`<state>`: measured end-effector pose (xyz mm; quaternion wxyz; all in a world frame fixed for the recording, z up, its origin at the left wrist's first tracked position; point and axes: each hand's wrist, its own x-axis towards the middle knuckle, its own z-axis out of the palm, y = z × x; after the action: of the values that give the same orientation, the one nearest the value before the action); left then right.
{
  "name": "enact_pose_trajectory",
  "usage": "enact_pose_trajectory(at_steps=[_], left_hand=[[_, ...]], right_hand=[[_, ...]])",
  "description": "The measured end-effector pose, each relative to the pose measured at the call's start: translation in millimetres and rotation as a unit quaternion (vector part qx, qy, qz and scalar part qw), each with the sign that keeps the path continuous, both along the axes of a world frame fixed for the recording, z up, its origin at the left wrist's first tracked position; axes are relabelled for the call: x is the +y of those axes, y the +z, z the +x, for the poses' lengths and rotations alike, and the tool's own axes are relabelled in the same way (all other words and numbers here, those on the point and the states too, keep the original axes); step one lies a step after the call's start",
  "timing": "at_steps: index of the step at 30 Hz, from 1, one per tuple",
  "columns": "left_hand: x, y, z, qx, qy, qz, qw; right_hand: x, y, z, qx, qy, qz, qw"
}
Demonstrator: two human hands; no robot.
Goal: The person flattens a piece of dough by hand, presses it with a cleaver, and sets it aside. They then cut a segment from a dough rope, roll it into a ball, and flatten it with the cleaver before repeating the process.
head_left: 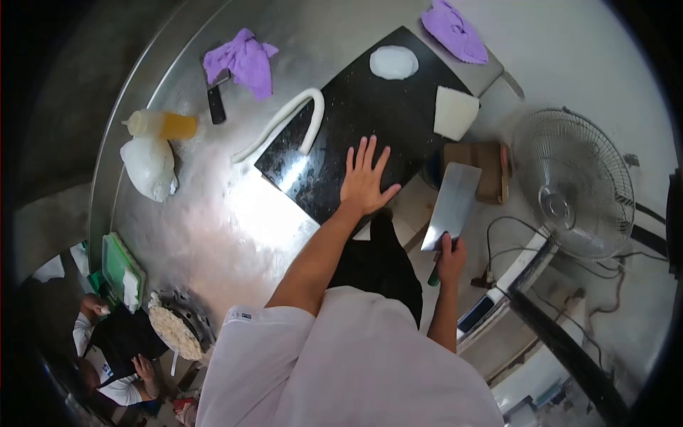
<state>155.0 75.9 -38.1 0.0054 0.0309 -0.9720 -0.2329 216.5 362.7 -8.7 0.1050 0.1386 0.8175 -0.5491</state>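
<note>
The hooked dough rope (316, 124) lies upper left of the spread left hand (364, 188) (the nearer one); the right hand (452, 262) grips the cleaver (454, 201).

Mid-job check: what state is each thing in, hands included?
Left hand, open, palm down on the board
Right hand, closed around the handle of the cleaver
Cleaver, held clear of the board
White rope, bent, partly on the board
White lump, rounded, on the board
Left cloth, crumpled
Right cloth, bunched
Bottle, part full of yellow liquid
Fan, running or stopped: cannot tell
</note>
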Motion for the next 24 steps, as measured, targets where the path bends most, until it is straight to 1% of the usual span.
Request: enact_pose_trajectory(at_steps=[1, 3, 4, 6, 9, 11, 12, 13, 14, 16, 17, 19, 24], left_hand=[[0.0, 1.0, -2.4, -0.015, -0.010, -0.018, 1.000], [0.2, -1.4, -6.6, -0.014, -0.005, -0.036, 0.999], [1.2, 0.1, -6.3, -0.024, -0.003, -0.040, 0.999], [2.6, 1.8, -6.5, -0.038, 0.007, -0.050, 0.998], [3.9, 3.1, -7.3, -0.045, 0.017, -0.056, 0.997], [1.2, 4.0, -10.3, -0.075, 0.011, -0.025, 0.997], [-0.3, -0.6, -9.0, -0.048, -0.002, -0.031, 0.998], [-3.1, 4.3, -5.9, -0.074, -0.008, -0.028, 0.997], [-2.4, 4.8, -5.5, -0.067, 0.002, -0.021, 0.998], [0.1, 0.1, -10.6, -0.022, 0.028, -0.011, 0.999], [0.2, -2.0, -9.4, -0.029, 0.032, -0.010, 0.999], [-0.9, -0.2, -10.1, -0.018, 0.020, -0.004, 1.000], [-4.1, -5.1, -7.1, 0.031, 0.010, 0.009, 0.999]], right_hand=[[-6.9, 0.2, -21.4, 0.001, 0.003, -0.007, 1.000], [-20.1, 5.7, -64.1, 0.055, -0.045, -0.068, 0.995], [-29.2, 12.7, -87.2, 0.051, -0.043, -0.072, 0.995], [-48.8, 20.7, -135.7, 0.136, -0.088, -0.163, 0.973], [-50.0, -15.1, -194.7, 0.131, -0.076, -0.174, 0.973], [-50.5, -35.8, -234.8, 0.121, -0.054, -0.175, 0.976], [-43.8, -51.3, -254.0, 0.064, -0.014, -0.095, 0.993], [-38.9, -59.8, -247.5, -0.008, 0.020, -0.007, 1.000], [-26.5, -66.8, -230.3, -0.039, 0.013, 0.005, 0.999], [-30.4, -51.2, -253.5, 0.002, -0.011, -0.036, 0.999], [-31.9, -41.9, -254.4, -0.004, -0.008, -0.034, 0.999], [-35.1, -27.3, -248.0, 0.060, -0.019, -0.106, 0.992], [-34.9, -27.3, -220.3, 0.018, -0.028, -0.128, 0.991]])
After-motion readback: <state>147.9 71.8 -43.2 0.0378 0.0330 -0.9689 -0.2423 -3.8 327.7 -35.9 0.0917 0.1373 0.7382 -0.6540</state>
